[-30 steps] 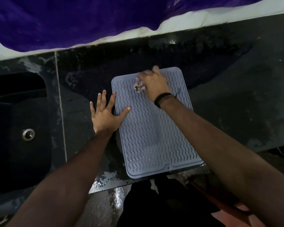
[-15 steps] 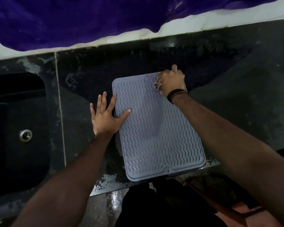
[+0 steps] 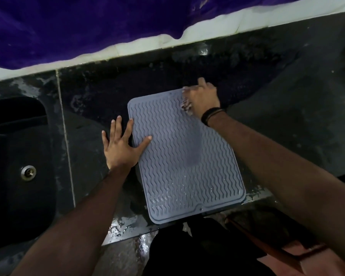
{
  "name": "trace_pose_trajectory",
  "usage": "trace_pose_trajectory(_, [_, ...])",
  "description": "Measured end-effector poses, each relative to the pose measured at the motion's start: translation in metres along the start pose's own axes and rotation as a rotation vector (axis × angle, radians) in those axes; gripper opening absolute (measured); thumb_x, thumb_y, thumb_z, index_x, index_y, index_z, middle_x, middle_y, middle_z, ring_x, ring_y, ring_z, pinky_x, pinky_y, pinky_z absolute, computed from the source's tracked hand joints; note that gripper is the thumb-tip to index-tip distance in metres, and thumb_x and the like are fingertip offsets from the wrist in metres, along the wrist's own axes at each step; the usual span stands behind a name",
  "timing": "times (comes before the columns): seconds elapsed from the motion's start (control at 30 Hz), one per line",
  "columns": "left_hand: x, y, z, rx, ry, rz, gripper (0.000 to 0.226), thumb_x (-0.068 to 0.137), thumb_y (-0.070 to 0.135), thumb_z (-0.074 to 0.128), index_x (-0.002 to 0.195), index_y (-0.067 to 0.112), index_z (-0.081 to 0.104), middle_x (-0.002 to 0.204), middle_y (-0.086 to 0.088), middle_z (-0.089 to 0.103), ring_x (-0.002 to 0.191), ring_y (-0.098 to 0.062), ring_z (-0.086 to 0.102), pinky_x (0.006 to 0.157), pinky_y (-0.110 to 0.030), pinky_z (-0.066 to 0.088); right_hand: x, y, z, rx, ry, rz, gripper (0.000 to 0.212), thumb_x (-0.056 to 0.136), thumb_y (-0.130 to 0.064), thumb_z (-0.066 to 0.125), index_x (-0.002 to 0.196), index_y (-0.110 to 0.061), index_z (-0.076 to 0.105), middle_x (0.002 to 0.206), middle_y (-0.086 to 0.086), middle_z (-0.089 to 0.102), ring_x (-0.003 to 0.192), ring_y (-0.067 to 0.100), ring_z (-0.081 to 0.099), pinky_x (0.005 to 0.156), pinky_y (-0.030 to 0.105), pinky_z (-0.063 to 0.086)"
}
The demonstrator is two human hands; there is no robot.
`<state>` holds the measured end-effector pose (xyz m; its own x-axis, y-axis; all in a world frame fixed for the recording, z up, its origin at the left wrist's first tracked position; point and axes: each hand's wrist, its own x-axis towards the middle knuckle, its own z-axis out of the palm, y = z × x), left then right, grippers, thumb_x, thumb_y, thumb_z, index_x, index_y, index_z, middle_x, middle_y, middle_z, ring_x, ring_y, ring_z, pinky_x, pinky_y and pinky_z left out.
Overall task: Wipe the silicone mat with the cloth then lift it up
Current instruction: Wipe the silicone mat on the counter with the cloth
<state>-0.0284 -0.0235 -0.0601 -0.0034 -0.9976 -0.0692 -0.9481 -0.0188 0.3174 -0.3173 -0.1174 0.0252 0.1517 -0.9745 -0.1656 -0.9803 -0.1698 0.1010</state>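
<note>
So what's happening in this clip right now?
A person is wiping a grey silicone mat that lies flat on a dark wet counter beside a sink. The right hand grips a small cloth at the mat's far right corner. The left hand lies spread flat, thumb on the mat's left edge, steadying it. The mat has not been lifted yet.

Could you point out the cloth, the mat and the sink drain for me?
cloth [image 3: 186, 106]: head view, the crumpled bit showing under the right hand.
silicone mat [image 3: 175, 168]: head view, bare wavy ribs near its middle.
sink drain [image 3: 28, 172]: head view, the centre of the metal ring.
</note>
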Motion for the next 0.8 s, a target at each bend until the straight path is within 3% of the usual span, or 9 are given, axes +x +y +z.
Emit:
trace_pose_trajectory(0.1, [0.0, 0.002, -0.003, 0.002, -0.014, 0.0, 0.093, 0.085, 0.092, 0.037, 0.16, 0.039, 0.025, 0.172, 0.002, 0.012, 0.159, -0.015, 0.002, 0.128, -0.051, -0.002, -0.005, 0.043, 0.006, -0.029, -0.057, 0.128, 0.047, 0.069, -0.025, 0.078, 0.113, -0.019, 0.064, 0.104, 0.006, 0.068, 0.113, 0.032, 0.043, 0.083, 0.042, 0.044])
trace_pose_trajectory(0.17, [0.0, 0.003, -0.005, 0.005, -0.025, -0.007, 0.093, 0.084, 0.092, 0.036, 0.16, 0.04, 0.024, 0.172, 0.002, 0.011, 0.159, -0.015, 0.001, 0.127, -0.05, -0.004, -0.008, 0.056, 0.01, -0.032, -0.056, 0.201, 0.039, 0.073, -0.025, 0.076, 0.11, -0.018, 0.065, 0.1, 0.007, 0.067, 0.112, 0.033, 0.044, 0.08, 0.041, 0.044])
trace_pose_trajectory(0.37, [-0.001, 0.007, -0.01, 0.009, -0.044, -0.01, 0.092, 0.086, 0.09, 0.038, 0.161, 0.038, 0.024, 0.173, 0.002, 0.01, 0.159, -0.015, 0.0, 0.128, -0.051, -0.003, 0.008, 0.003, 0.009, 0.215, 0.033, 0.467, 0.023, 0.083, -0.026, 0.063, 0.098, -0.01, 0.065, 0.095, 0.011, 0.068, 0.115, 0.032, 0.045, 0.069, 0.039, 0.047])
trace_pose_trajectory(0.5, [0.0, 0.006, -0.009, 0.012, -0.049, -0.011, 0.093, 0.085, 0.091, 0.037, 0.161, 0.04, 0.023, 0.173, 0.003, 0.01, 0.159, -0.015, 0.0, 0.128, -0.051, -0.003, 0.019, -0.061, -0.005, 0.334, 0.029, 0.363, 0.022, 0.086, -0.022, 0.058, 0.107, -0.014, 0.062, 0.099, 0.008, 0.067, 0.122, 0.028, 0.041, 0.074, 0.043, 0.05])
trace_pose_trajectory(0.63, [0.001, 0.006, -0.007, 0.032, -0.045, -0.02, 0.093, 0.085, 0.091, 0.037, 0.161, 0.041, 0.02, 0.173, 0.003, 0.01, 0.159, -0.014, 0.0, 0.128, -0.051, -0.003, 0.019, -0.117, -0.015, 0.293, 0.006, 0.159, 0.026, 0.087, -0.023, 0.056, 0.112, -0.015, 0.06, 0.104, 0.005, 0.066, 0.12, 0.026, 0.043, 0.083, 0.041, 0.051])
trace_pose_trajectory(0.8, [0.001, 0.006, -0.008, 0.031, -0.055, -0.022, 0.094, 0.084, 0.093, 0.036, 0.161, 0.041, 0.019, 0.173, 0.004, 0.009, 0.159, -0.014, 0.0, 0.128, -0.049, -0.005, 0.01, -0.085, -0.005, 0.188, 0.053, -0.089, 0.036, 0.089, -0.01, 0.046, 0.122, -0.015, 0.058, 0.121, 0.005, 0.061, 0.122, 0.027, 0.04, 0.089, 0.042, 0.044])
